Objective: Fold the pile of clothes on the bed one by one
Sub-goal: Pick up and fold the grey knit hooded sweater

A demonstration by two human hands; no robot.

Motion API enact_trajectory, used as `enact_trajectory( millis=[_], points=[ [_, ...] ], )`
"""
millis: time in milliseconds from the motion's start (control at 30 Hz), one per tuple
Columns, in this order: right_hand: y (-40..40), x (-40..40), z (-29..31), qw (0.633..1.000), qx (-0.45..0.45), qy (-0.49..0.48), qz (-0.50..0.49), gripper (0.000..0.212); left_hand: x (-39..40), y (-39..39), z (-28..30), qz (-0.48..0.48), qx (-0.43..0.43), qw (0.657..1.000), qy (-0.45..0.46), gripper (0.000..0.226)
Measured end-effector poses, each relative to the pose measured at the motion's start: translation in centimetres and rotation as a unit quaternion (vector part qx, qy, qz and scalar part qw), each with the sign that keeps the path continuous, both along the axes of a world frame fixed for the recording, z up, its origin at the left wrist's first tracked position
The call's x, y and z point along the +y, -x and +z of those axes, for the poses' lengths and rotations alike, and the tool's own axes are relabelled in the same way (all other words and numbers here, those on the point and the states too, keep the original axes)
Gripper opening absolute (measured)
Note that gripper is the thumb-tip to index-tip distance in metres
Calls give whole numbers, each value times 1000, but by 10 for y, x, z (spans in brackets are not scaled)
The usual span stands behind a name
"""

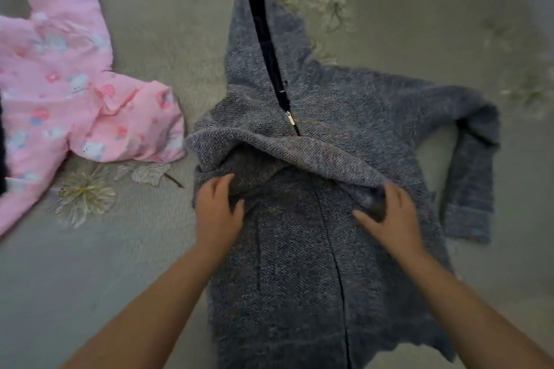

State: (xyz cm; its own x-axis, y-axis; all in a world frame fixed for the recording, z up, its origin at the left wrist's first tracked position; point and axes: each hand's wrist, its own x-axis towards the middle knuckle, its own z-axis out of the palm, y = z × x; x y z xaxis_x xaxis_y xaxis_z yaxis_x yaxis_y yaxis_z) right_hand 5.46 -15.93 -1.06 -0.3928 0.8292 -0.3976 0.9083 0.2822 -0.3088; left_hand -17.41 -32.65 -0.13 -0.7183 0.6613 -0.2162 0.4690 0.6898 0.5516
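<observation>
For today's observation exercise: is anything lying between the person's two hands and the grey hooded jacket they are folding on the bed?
Nothing visible does. The left hand and right hand are both already on the grey hooded jacket, at a bunched fold across its chest. The pink garment lies apart, to the left.

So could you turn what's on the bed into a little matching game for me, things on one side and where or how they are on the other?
Things:
1. grey hooded jacket
2. pink flowered garment
3. zip pull
4. left hand

Descriptions:
A. crumpled at the left side of the bed
B. small metal piece at the base of the hood opening
C. spread front-up in the middle, one sleeve bent at its right
D. on the jacket's bunched fabric, opposite the right hand

Pairs: 1-C, 2-A, 3-B, 4-D
</observation>
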Motion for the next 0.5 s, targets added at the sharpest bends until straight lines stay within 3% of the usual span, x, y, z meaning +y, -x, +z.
enact_trajectory(
  millis=[67, 167, 267, 333, 400, 433, 500],
  points=[
    [19, 1, -13, 991, -101, -44, 79, 84, -22, 8, -17, 31, 38, 998, 40, 63],
    [36, 21, -26, 983, -131, -87, 100, 51, -28, 20, -30, 46, 8, 995, 88, 74],
    [47, 47, -23, 987, -71, -113, 88, 25, -16, 29, -33, 41, 24, 996, 78, 47],
    [54, 63, -7, 994, 3, -103, 32, 28, -5, 36, -26, 47, 49, 997, 41, 30],
    [59, 86, 9, 992, 60, -108, -31, 24, 2, 48, -18, -23, 126, 991, -43, 28],
    [59, 101, 15, 992, 47, -108, -53, 25, 5, 53, -15, -69, 173, 979, -84, 29],
    [53, 134, 22, 992, -66, -70, -86, 31, 10, 58, -9, -173, 233, 949, -121, 30]
  ],
)
